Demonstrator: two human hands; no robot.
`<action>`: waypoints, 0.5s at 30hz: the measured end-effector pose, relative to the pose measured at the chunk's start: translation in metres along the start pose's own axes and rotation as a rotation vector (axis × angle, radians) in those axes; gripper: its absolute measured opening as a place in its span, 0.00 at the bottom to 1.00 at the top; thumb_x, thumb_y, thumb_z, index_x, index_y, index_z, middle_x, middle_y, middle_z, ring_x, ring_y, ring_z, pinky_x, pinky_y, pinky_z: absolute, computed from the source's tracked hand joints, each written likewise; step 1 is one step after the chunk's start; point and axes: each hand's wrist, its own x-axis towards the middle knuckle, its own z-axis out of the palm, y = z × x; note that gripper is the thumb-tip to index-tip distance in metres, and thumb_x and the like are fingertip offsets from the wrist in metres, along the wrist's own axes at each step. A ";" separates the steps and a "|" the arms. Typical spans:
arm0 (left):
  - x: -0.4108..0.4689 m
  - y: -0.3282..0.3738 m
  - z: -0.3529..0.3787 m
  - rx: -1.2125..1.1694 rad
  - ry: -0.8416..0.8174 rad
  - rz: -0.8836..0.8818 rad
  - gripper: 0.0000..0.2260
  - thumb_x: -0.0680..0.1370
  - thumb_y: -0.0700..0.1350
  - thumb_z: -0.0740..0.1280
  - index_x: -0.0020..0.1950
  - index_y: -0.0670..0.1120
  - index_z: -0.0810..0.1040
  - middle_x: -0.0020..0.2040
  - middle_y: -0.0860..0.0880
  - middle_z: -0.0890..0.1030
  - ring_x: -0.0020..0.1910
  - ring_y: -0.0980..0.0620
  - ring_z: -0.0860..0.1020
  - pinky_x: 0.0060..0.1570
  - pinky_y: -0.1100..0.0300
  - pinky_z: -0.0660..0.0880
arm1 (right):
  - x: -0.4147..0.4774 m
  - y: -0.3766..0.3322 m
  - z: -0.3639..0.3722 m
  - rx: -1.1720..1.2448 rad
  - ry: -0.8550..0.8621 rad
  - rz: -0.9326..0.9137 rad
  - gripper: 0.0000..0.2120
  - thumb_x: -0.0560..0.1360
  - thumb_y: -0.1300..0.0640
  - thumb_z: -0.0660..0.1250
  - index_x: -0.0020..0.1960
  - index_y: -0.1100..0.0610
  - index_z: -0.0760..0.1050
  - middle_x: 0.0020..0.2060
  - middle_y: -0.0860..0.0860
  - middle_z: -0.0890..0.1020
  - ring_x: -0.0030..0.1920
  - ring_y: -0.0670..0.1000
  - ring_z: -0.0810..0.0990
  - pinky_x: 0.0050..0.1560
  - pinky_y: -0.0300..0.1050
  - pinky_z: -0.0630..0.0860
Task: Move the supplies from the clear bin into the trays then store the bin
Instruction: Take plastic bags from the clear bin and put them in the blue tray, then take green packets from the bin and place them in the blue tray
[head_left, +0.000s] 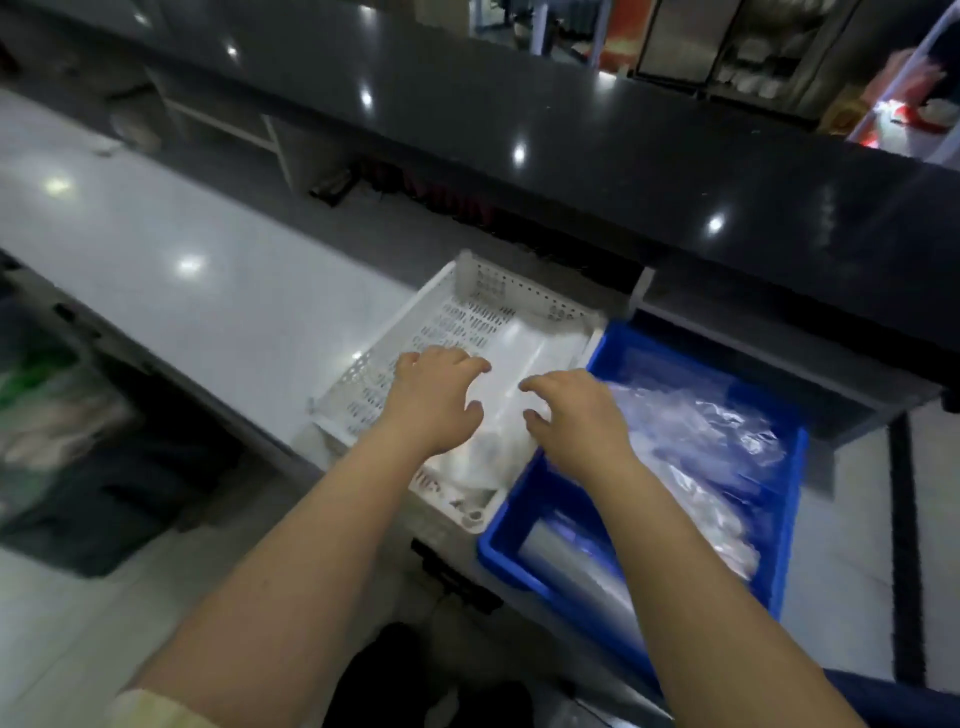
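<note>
Supplies (524, 353) in clear wrap lie in the white tray (363, 371). Both hands, left hand (434, 397) and right hand (576, 415), hover open-fingered above them, beside the blue tray (644, 340).

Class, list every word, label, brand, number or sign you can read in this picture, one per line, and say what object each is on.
None can be read.
Red and orange panel behind the dark glossy counter: any print is too blurred.
Red and white package at far right: markings too small and blurred.
White perforated plastic tray, blue plastic tray and clear plastic bags: no print visible.
</note>
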 end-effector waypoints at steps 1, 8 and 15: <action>-0.011 -0.021 -0.005 -0.003 0.011 -0.064 0.21 0.73 0.52 0.64 0.67 0.55 0.71 0.65 0.52 0.74 0.66 0.48 0.68 0.64 0.47 0.61 | 0.009 -0.016 0.005 -0.036 -0.014 -0.056 0.16 0.76 0.53 0.63 0.63 0.49 0.73 0.59 0.49 0.80 0.60 0.55 0.72 0.57 0.52 0.70; -0.106 -0.168 -0.035 0.012 0.062 -0.355 0.21 0.73 0.51 0.62 0.66 0.56 0.71 0.62 0.52 0.74 0.63 0.47 0.68 0.62 0.49 0.61 | 0.062 -0.172 0.055 -0.073 -0.047 -0.385 0.16 0.75 0.53 0.65 0.62 0.49 0.75 0.59 0.48 0.79 0.60 0.55 0.73 0.59 0.52 0.69; -0.235 -0.353 -0.069 0.002 0.191 -0.607 0.21 0.70 0.53 0.63 0.63 0.57 0.73 0.58 0.52 0.75 0.61 0.47 0.69 0.59 0.47 0.64 | 0.101 -0.387 0.134 -0.070 -0.164 -0.573 0.15 0.73 0.56 0.64 0.60 0.53 0.75 0.55 0.51 0.79 0.57 0.57 0.72 0.52 0.53 0.74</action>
